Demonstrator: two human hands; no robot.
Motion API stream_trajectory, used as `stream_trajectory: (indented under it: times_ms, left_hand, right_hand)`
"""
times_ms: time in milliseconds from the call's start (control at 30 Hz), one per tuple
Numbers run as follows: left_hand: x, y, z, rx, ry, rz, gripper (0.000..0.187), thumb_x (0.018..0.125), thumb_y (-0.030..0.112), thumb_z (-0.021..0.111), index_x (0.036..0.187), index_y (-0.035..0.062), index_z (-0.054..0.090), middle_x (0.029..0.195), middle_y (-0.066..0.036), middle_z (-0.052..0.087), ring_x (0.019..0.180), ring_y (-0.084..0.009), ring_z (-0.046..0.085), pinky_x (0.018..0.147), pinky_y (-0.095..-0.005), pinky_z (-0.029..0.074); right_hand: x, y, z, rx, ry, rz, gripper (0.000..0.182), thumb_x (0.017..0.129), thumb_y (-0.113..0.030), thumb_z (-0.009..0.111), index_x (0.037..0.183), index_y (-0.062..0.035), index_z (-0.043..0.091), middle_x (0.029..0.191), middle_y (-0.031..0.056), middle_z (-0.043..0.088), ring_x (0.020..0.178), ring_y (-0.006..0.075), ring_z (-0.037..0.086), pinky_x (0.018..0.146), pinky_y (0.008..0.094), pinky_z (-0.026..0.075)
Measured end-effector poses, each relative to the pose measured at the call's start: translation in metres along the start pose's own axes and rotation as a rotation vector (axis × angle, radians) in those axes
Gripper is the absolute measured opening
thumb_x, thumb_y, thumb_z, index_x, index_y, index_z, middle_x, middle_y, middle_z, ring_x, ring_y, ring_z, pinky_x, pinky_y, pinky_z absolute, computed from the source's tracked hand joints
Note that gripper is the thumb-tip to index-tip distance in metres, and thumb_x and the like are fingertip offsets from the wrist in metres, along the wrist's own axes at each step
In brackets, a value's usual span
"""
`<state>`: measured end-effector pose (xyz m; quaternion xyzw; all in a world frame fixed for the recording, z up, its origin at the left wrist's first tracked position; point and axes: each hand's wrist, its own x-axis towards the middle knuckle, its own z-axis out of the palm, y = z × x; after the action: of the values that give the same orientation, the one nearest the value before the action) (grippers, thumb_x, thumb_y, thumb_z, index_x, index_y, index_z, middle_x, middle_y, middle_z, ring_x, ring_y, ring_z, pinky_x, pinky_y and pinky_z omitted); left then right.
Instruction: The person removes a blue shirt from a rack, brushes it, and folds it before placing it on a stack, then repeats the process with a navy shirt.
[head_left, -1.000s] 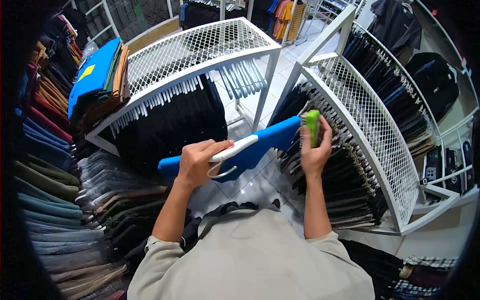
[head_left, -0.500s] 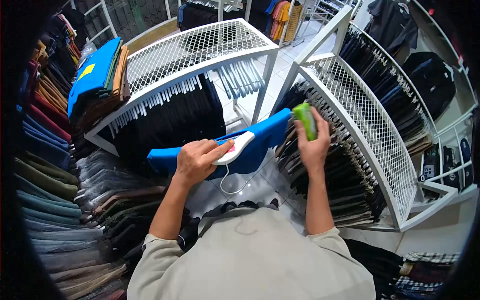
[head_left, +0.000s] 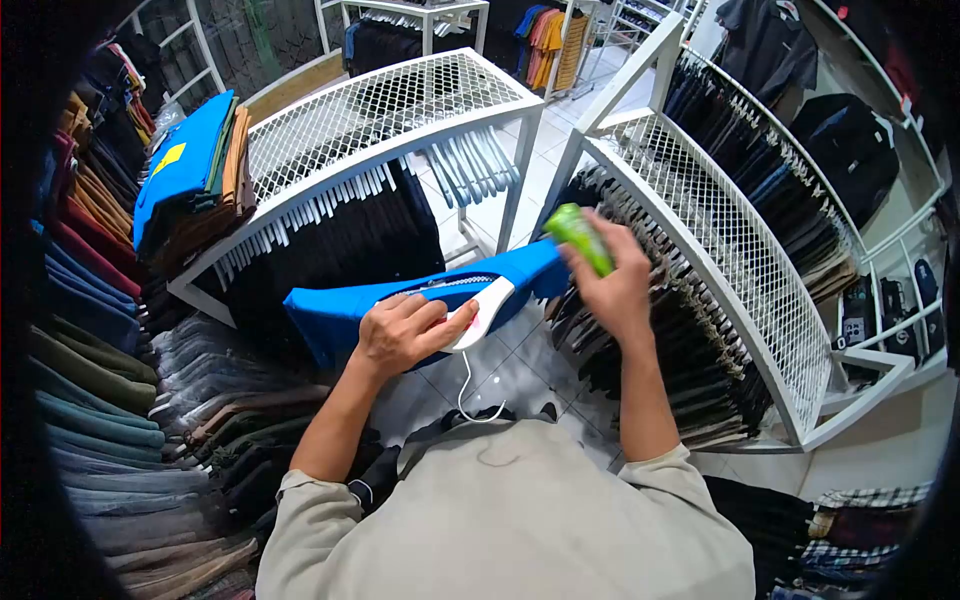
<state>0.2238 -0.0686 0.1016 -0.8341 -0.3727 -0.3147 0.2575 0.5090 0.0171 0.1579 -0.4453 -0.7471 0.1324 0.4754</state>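
The left hand (head_left: 400, 333) is closed over a white plastic hanger (head_left: 478, 310) and the folded blue trousers (head_left: 420, 300) hung on it, thumb and fingers pressing the hanger's broad white body from above, while the hanger's wire hook (head_left: 470, 395) dangles loose below toward the person's chest. The trousers run level across the middle of the view, from a folded end at the left up to the right hand (head_left: 612, 285), with a line of zip or stitching showing along the top edge. The right hand is wrapped around a small bright green tool (head_left: 580, 238), tilted, its lower end meeting the right end of the blue cloth; what kind of tool it is cannot be told. Both arms come out of beige sleeves (head_left: 500, 520) at the bottom of the view. Behind the trousers stands a white wire-mesh rack (head_left: 390, 105) with dark garments hanging beneath it on white hangers, and a stack of folded clothes (head_left: 190, 170), blue on top, lies on its left end. A second mesh rack (head_left: 740, 250) curves along the right, packed with dark trousers. Rows of folded trousers (head_left: 90, 380) in many colours line the left side, above a pale tiled floor (head_left: 500, 365)
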Motion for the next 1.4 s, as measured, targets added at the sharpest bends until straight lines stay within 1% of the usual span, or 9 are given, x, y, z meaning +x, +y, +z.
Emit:
stream_trajectory:
  times_ms: [100, 333, 500, 633, 833, 1033, 1167, 1233, 1400]
  left_hand:
    - [0.006, -0.001, 0.0, 0.03, -0.019, 0.064, 0.048, 0.079, 0.024, 0.079, 0.125, 0.0276, 0.07, 0.075, 0.009, 0.059, 0.062, -0.0062, 0.056, 0.053, -0.0219, 0.044]
    - [-0.004, -0.005, -0.002, 0.058, 0.048, 0.099, 0.047, 0.078, 0.024, 0.081, 0.124, 0.0277, 0.069, 0.079, 0.008, 0.062, 0.068, -0.0067, 0.059, 0.058, -0.0226, 0.046]
    - [0.0, -0.006, 0.002, 0.037, 0.034, 0.119, 0.046, 0.079, 0.023, 0.081, 0.123, 0.0271, 0.07, 0.08, 0.007, 0.062, 0.069, -0.0063, 0.06, 0.058, -0.0224, 0.046]
    - [0.005, -0.006, -0.001, 0.039, 0.022, 0.16, 0.047, 0.078, 0.023, 0.082, 0.123, 0.0268, 0.07, 0.08, 0.007, 0.062, 0.069, -0.0063, 0.06, 0.058, -0.0227, 0.046]
    - [-0.006, -0.004, -0.001, 0.07, 0.032, 0.154, 0.044, 0.078, 0.022, 0.082, 0.121, 0.0263, 0.071, 0.079, 0.007, 0.062, 0.07, -0.0068, 0.06, 0.058, -0.0225, 0.046]
    - [0.002, -0.003, 0.001, 0.009, 0.023, 0.149, 0.046, 0.076, 0.021, 0.082, 0.12, 0.0255, 0.071, 0.082, 0.007, 0.063, 0.07, -0.0075, 0.06, 0.059, -0.0226, 0.047]
    - [-0.003, -0.004, 0.002, 0.025, 0.052, 0.135, 0.044, 0.079, 0.021, 0.081, 0.121, 0.0253, 0.071, 0.081, 0.007, 0.064, 0.069, -0.008, 0.061, 0.058, -0.0239, 0.047]
    - [-0.004, -0.005, 0.001, -0.031, 0.038, 0.079, 0.043, 0.08, 0.022, 0.08, 0.122, 0.0259, 0.071, 0.079, 0.007, 0.066, 0.069, -0.0077, 0.06, 0.058, -0.0248, 0.047]
    - [0.013, -0.007, -0.01, -0.301, 0.007, -0.263, 0.042, 0.069, 0.005, 0.078, 0.11, 0.0117, 0.077, 0.082, -0.006, 0.071, 0.068, -0.0204, 0.064, 0.059, -0.0316, 0.051]
  right_hand:
    - [-0.006, -0.018, 0.009, -0.006, -0.262, -0.159, 0.053, 0.083, -0.03, 0.081, 0.125, -0.0013, 0.067, 0.11, 0.0208, 0.067, 0.102, 0.0353, 0.066, 0.093, 0.0434, 0.051]
    - [0.021, 0.085, -0.012, -0.53, 0.043, 0.091, 0.05, 0.084, -0.032, 0.079, 0.124, -0.002, 0.069, 0.106, 0.0206, 0.067, 0.097, 0.0351, 0.066, 0.09, 0.0431, 0.052]
    - [0.002, -0.009, -0.002, -0.021, -0.163, 0.018, 0.05, 0.084, -0.029, 0.079, 0.125, -0.0028, 0.068, 0.11, 0.0211, 0.067, 0.104, 0.0365, 0.065, 0.095, 0.0429, 0.05]
    - [-0.006, -0.011, 0.01, 0.008, -0.284, -0.074, 0.052, 0.083, -0.03, 0.08, 0.125, -0.002, 0.067, 0.11, 0.0209, 0.067, 0.104, 0.036, 0.065, 0.095, 0.0435, 0.05]
    - [0.015, 0.075, -0.018, -0.446, -0.004, 0.143, 0.05, 0.085, -0.034, 0.078, 0.123, -0.0031, 0.067, 0.109, 0.0203, 0.066, 0.102, 0.035, 0.064, 0.093, 0.0467, 0.05]
    - [-0.005, -0.016, -0.004, 0.015, -0.312, -0.02, 0.051, 0.085, -0.032, 0.079, 0.125, -0.0036, 0.066, 0.112, 0.0195, 0.065, 0.104, 0.0334, 0.066, 0.093, 0.0423, 0.051]
    - [0.011, 0.051, -0.012, -0.18, -0.123, 0.028, 0.052, 0.084, -0.033, 0.079, 0.125, -0.0041, 0.066, 0.114, 0.0195, 0.066, 0.106, 0.0336, 0.065, 0.096, 0.0432, 0.05]
    - [0.019, 0.087, -0.024, -0.51, -0.088, 0.261, 0.055, 0.086, -0.034, 0.077, 0.13, -0.0048, 0.063, 0.113, 0.0198, 0.064, 0.108, 0.034, 0.064, 0.095, 0.0444, 0.05]
    - [-0.007, 0.019, -0.02, -0.079, 0.099, 0.032, 0.068, 0.083, -0.017, 0.08, 0.145, -0.0075, 0.053, 0.121, 0.0156, 0.056, 0.11, 0.0325, 0.06, 0.094, 0.0413, 0.051]
